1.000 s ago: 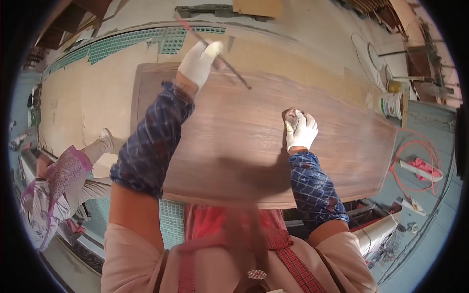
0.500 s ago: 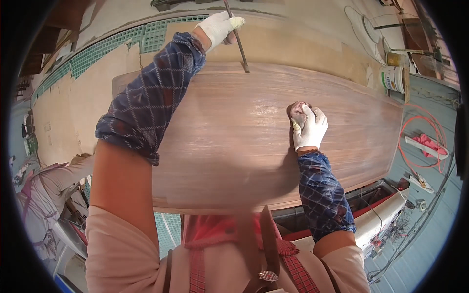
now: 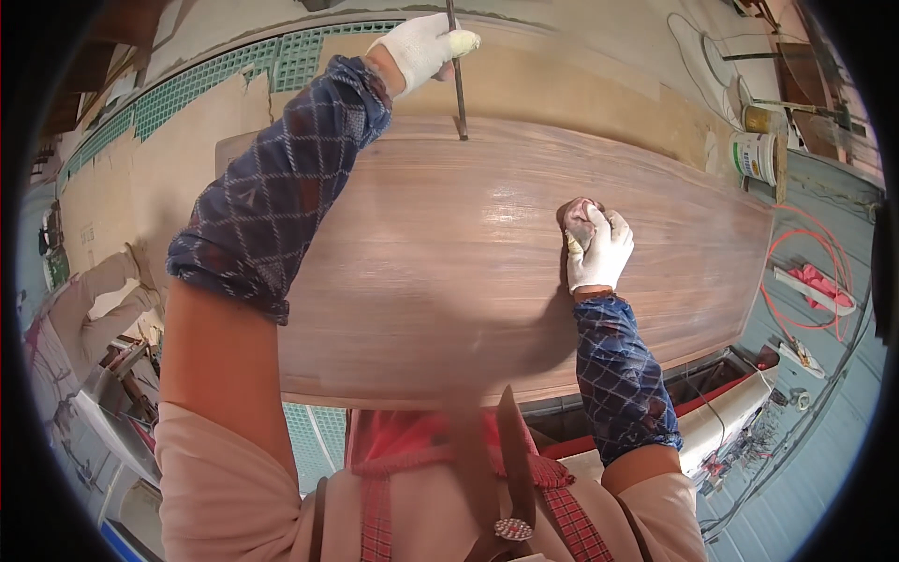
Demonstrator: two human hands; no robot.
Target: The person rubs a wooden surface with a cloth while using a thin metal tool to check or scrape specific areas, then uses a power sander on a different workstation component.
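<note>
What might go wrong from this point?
The thin dark stick in the left hand has its tip at the wood panel's far edge and might scratch it. The stained cloth wad under the right hand could leave uneven smears on the panel.

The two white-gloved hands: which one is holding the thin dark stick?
The left hand, nearer the picture's top, holds the thin dark stick; the right hand instead grips a pinkish wad over the wooden panel.
</note>
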